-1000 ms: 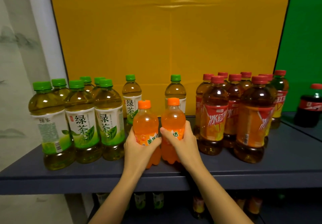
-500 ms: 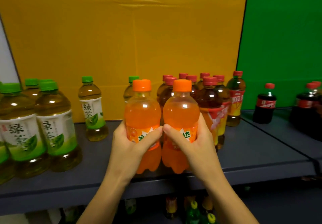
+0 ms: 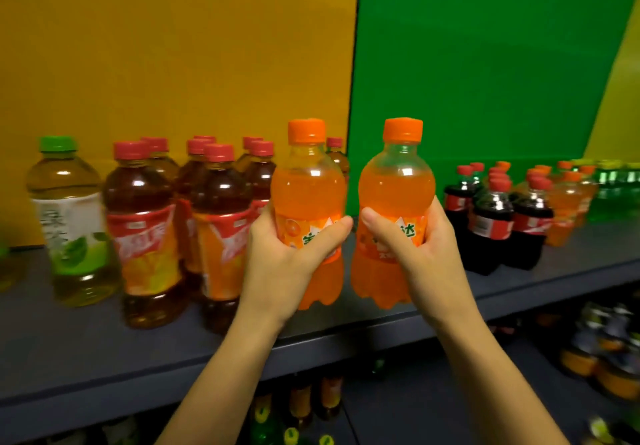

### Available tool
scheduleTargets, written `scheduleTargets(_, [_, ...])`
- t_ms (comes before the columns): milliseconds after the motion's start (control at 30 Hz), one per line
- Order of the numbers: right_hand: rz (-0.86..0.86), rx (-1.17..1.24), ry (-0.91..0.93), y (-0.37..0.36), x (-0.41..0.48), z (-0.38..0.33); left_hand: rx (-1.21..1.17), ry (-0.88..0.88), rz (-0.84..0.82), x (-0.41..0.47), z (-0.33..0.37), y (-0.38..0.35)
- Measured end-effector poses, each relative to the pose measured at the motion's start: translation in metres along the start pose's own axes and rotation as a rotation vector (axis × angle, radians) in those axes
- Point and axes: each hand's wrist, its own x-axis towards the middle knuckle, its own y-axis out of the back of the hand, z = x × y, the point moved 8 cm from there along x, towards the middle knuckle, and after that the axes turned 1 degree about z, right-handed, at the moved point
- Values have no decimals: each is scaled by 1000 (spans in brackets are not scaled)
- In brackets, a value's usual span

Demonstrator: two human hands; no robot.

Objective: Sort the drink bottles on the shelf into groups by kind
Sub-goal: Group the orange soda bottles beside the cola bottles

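Left hand [image 3: 280, 257] grips the left orange bottle [image 3: 308, 185] and right hand [image 3: 426, 254] grips the right orange bottle [image 3: 396, 185]. Both are upright, side by side, apparently lifted near the shelf [image 3: 346, 344] front edge. The orange group [image 3: 568, 202] stands toward the shelf's right end, past the colas [image 3: 495, 219]. The right hand is nearer; likely carry rightward.
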Motion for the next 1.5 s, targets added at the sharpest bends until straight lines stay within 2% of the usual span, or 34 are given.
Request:
scheduleTargets(467, [298,-294,35,181,46,39,-119,158,-251,24,-87,-193])
scheduleTargets(733, [431,-393,-15,285,60,70,-166,207,-354,26,-121,-294])
scheduleTargets(833, [458,-398,-19,326,67,82,-182,198,-345,27,-130,-329])
scheduleTargets(1167, [399,-405,-66,446,120,133,-158,190,-258,28,-162,-445])
scheduleTargets(1500, [323,-328,-96,502,163,183,-49,215,-237,48,-212,-521])
